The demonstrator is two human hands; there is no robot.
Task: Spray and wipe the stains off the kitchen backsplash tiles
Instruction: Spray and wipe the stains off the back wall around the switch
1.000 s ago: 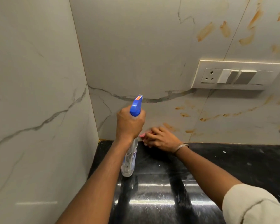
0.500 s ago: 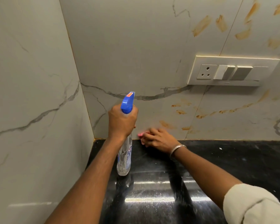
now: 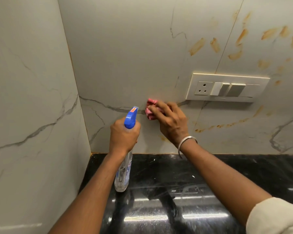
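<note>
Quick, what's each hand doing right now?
Left hand: closed around the clear spray bottle with the blue nozzle.
Right hand: fingers pressing a crumpled pink cloth against the white marble-look backsplash tile.

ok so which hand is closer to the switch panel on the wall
Right. The right hand, pressing the pink cloth to the tile, sits just below-left of the switch panel. The left hand, gripping the spray bottle, is farther left and lower.

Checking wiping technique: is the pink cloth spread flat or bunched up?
Bunched up: the pink cloth shows as a crumpled wad under the right hand's fingers against the tile.
</note>
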